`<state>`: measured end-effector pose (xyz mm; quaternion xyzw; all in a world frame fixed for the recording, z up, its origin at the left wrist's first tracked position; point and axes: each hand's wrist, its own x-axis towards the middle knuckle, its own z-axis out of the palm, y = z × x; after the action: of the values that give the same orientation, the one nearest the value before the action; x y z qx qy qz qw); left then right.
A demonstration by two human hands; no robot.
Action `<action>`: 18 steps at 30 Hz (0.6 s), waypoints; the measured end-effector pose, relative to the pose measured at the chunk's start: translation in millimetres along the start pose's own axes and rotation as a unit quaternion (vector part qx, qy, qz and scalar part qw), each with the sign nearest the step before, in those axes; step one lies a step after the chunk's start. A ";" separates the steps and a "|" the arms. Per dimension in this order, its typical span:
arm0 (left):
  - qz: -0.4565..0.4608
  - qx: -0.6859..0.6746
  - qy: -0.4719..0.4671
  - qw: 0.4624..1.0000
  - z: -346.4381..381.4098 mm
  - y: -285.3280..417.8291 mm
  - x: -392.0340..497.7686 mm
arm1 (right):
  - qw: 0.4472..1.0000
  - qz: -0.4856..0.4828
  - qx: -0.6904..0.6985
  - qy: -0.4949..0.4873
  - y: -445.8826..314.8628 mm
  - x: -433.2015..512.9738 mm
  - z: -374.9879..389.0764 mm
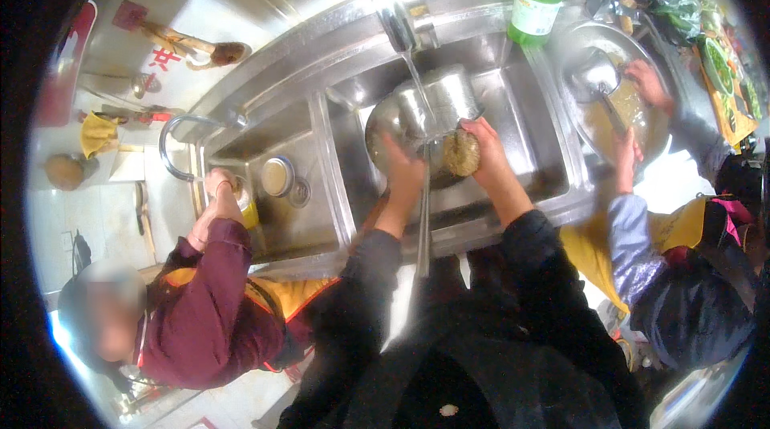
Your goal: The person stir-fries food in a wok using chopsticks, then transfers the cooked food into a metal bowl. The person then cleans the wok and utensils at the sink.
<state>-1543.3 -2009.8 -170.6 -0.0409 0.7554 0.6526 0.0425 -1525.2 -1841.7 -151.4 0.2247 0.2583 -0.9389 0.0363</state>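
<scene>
In the middle sink basin [520,128] a tilted stainless steel pot [448,92] hangs under a stream of water. Its long metal handle [425,218] points toward my body, over the sink's front edge. My left hand [404,167], slightly blurred, lies against the pot beside the handle; how its fingers close is unclear. At the pot's right rim is my right hand [490,146], with its thumb at the edge and a round tan scouring pad [462,153] gripped against the metal. The water runs from a chrome faucet [385,5] above the basin.
A green pump bottle [534,14] stands on the back ledge. At right, a co-worker's hands [646,86] work over a wide metal bowl [577,110] with a ladle [613,107]. Another person's hands [219,182] are in the left basin [319,218], near a round container [277,177].
</scene>
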 end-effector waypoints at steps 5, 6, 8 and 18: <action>0.064 -0.013 -0.059 0.996 -3.6 19.2 -5.6 | 0.997 0.055 -0.021 -0.046 -6.2 -20.4 -5.3; 0.125 0.106 0.000 0.986 3.0 46.5 -7.2 | 0.995 0.074 -0.046 -0.054 -3.2 -23.3 -5.7; 0.035 0.209 -0.052 0.976 -7.7 48.6 2.8 | 0.985 0.106 -0.120 -0.058 1.0 -26.3 -17.8; -0.193 -0.260 0.193 0.926 6.4 21.9 32.4 | 0.638 -0.357 -0.678 0.072 -10.1 -47.3 -25.9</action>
<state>-1578.0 -2000.4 -153.8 -0.3209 0.5301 0.7848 0.0086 -1474.2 -1822.3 -145.6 0.0938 0.8845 -0.4208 -0.1782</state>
